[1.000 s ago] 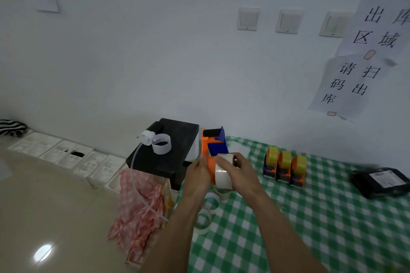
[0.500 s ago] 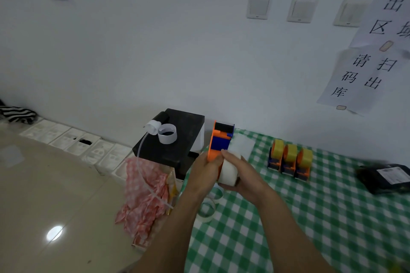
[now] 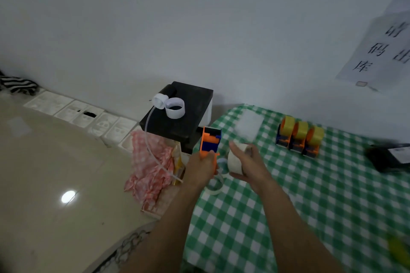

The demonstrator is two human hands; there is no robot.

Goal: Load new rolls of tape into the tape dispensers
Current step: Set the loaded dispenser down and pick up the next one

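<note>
Over the checked table (image 3: pixel 310 195) – left hand (image 3: pixel 200 167) grips orange/blue dispenser (image 3: pixel 209 142); right hand (image 3: pixel 248 165) curled round white tape roll (image 3: pixel 236 158), apart.

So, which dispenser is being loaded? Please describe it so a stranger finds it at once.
Look at the green checked table; at its left edge, beside the black box, the left hand grips an orange and blue dispenser. The three dispensers in a row further right carry yellow rolls; this one shows none and is held.
</note>
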